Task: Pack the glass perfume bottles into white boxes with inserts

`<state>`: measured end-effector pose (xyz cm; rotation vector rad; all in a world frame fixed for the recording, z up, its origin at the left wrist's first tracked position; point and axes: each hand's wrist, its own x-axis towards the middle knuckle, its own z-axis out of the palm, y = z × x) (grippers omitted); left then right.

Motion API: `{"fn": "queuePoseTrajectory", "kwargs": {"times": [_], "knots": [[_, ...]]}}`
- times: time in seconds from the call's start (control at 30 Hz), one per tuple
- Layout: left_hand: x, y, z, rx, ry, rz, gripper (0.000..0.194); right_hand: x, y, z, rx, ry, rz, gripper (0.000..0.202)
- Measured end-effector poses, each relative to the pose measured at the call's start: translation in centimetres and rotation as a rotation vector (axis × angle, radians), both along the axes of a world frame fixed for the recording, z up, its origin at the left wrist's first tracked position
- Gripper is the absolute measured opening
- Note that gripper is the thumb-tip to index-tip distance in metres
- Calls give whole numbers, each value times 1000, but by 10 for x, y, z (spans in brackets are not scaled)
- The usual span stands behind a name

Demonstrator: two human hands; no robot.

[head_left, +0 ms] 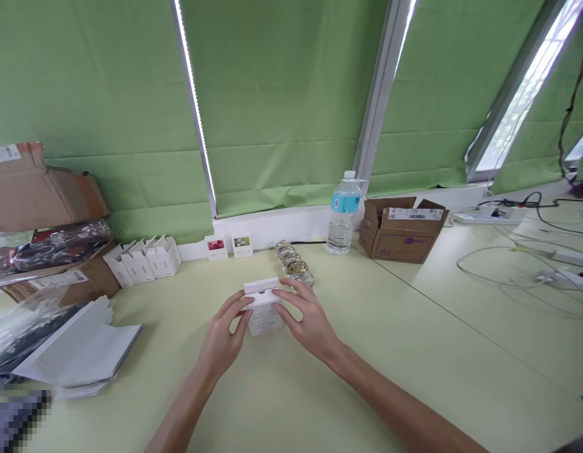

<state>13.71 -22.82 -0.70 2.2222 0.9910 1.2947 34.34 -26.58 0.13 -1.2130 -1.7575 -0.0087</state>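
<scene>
A small white cardboard box (266, 319) with fine print on its front stands on the table in front of me. Its top flap (260, 285) is raised at the back. My left hand (225, 330) grips the box's left side between thumb and fingers. On the opposite side, my right hand (308, 314) holds the upper right edge, its index finger near the flap. What lies inside the box cannot be seen. Just behind it is a row of shiny round wrapped pieces (294, 261), partly hidden by my right hand.
Two small picture boxes (242, 246) stand by the wall, with several open white boxes (143, 261) to their left. A water bottle (343, 217) and an open brown carton (402, 233) are at the back right. Flattened white cartons (90, 346) lie left; cables (499, 251) spread right.
</scene>
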Motion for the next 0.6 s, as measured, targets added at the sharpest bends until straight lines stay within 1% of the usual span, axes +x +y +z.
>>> {"fn": "queuePoseTrajectory", "kwargs": {"times": [0.03,0.1,0.17,0.2,0.23,0.3,0.4,0.5,0.6], "knots": [[0,1,-1,7,4,0,26,-1,-1,2,-7,49,14,29],[-1,1,0,3,0,-4,26,-2,-1,7,-36,146,47,38],[0,0,1,-1,-1,-12,25,-3,1,13,-79,190,89,48],[0,-1,2,-1,-1,-13,25,-3,2,15,-103,195,110,50],[1,-2,2,0,-2,-12,25,-4,4,16,-126,198,127,47],[2,-4,4,6,-3,-14,25,-4,7,18,-155,218,145,37],[3,-5,5,15,2,-13,23,-4,9,17,-140,251,151,26],[3,-5,5,-28,-17,-4,22,-2,9,15,-115,246,159,25],[4,-6,5,-107,-95,14,28,-1,10,15,-96,230,165,25]]}}
